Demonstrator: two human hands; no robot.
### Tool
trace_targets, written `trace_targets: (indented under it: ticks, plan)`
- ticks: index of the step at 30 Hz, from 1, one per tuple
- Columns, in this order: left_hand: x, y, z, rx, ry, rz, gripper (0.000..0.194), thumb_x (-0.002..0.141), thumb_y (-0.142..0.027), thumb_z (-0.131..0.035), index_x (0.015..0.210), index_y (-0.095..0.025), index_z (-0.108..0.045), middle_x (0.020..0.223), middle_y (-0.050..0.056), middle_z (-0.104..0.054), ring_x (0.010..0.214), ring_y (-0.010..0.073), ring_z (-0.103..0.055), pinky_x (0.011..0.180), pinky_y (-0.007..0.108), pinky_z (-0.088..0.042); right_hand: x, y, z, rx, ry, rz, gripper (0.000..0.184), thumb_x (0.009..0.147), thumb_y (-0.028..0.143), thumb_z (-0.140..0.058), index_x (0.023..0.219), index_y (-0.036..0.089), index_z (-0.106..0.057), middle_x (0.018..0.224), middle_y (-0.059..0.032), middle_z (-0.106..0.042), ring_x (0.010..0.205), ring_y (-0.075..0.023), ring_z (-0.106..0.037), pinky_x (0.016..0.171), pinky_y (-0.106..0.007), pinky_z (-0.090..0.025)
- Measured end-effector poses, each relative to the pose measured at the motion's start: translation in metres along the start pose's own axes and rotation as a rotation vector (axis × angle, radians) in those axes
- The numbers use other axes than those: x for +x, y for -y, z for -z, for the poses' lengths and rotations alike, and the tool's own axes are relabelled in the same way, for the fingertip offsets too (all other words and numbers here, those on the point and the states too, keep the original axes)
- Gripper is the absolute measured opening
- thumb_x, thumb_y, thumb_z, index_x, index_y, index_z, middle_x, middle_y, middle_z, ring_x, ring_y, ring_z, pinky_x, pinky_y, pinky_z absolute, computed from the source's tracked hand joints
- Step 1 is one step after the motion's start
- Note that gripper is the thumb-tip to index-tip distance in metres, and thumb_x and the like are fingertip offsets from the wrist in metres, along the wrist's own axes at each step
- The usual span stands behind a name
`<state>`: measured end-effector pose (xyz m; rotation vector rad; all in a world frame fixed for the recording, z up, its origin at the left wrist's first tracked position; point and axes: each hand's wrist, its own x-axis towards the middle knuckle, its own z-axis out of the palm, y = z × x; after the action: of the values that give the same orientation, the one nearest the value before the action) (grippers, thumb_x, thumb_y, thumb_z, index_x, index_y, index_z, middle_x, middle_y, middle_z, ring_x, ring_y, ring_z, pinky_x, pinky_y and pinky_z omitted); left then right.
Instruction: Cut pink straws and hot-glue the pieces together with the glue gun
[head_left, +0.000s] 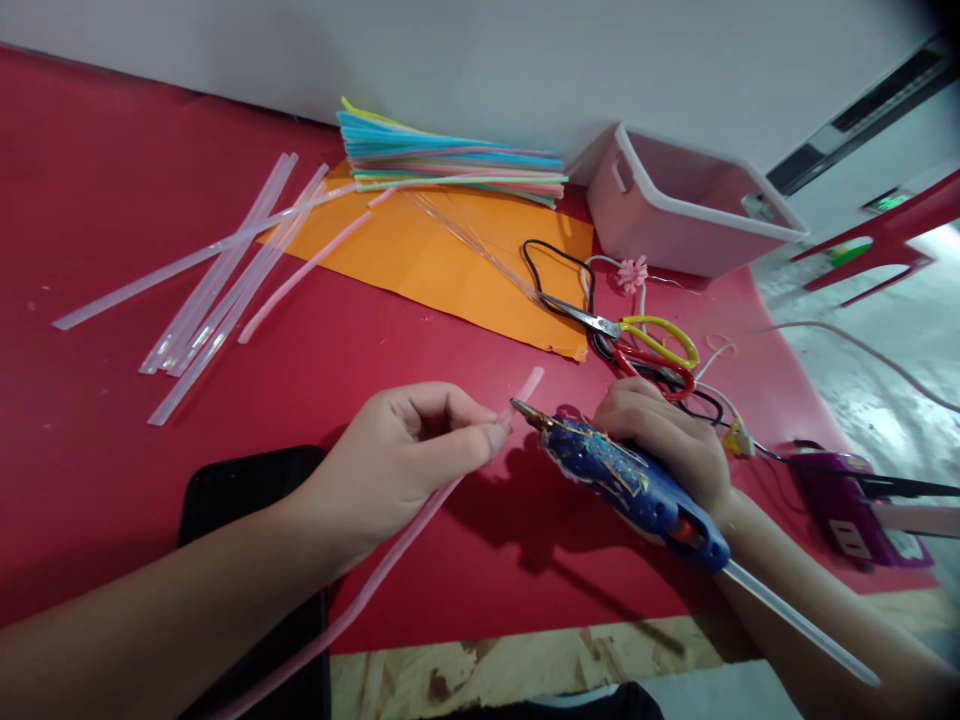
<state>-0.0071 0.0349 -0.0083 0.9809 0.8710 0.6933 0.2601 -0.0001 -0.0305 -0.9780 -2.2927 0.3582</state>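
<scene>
Near the middle, my left hand [420, 450] pinches a long pink pipe cleaner [397, 555] close to its upper end. The rest of it trails down toward the bottom left. My right hand [667, 440] is wrapped around a blue glue gun [622, 480], with a clear glue stick [802, 620] poking out of its back. The gun's metal nozzle points left, right beside the pipe cleaner's tip; whether they touch I cannot tell. Under my left forearm lies a black phone [247, 480].
Clear glue sticks [217, 270] lie at the left. A bundle of coloured pipe cleaners [450, 155] rests by an orange sheet [450, 270]. Scissors [630, 335] lie on tangled cords near a pink bin [660, 220]. A purple power strip [840, 510] sits at the right.
</scene>
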Motion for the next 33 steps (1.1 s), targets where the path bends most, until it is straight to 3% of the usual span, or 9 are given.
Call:
trace_targets:
  ticks: [16,33]
  plan:
    - [-0.0003,0.0,0.0007,0.019,-0.005,0.005,0.018,0.08,-0.017,-0.069,0.062,-0.018,-0.064,0.057,-0.008,-0.057,0.053,0.0049,-0.047,0.054,0.017,-0.038,0.0028,0.003,0.0,0.016,-0.03,-0.038,0.01,0.086,0.025,-0.062,0.093,0.021,-0.057,0.075,-0.0029,-0.058,0.068,-0.0188,-0.053,0.07,-0.037,-0.044]
    - [0.0002,0.0008,0.0017,0.017,-0.008,0.005,0.019,0.081,-0.015,-0.068,0.063,-0.019,-0.065,0.058,-0.008,-0.057,0.054,0.0047,-0.048,0.054,0.017,-0.038,0.0025,0.0023,-0.0006,0.02,-0.02,-0.024,0.016,0.08,0.019,-0.062,0.095,0.02,-0.056,0.078,-0.0024,-0.056,0.069,-0.0179,-0.053,0.07,-0.037,-0.043]
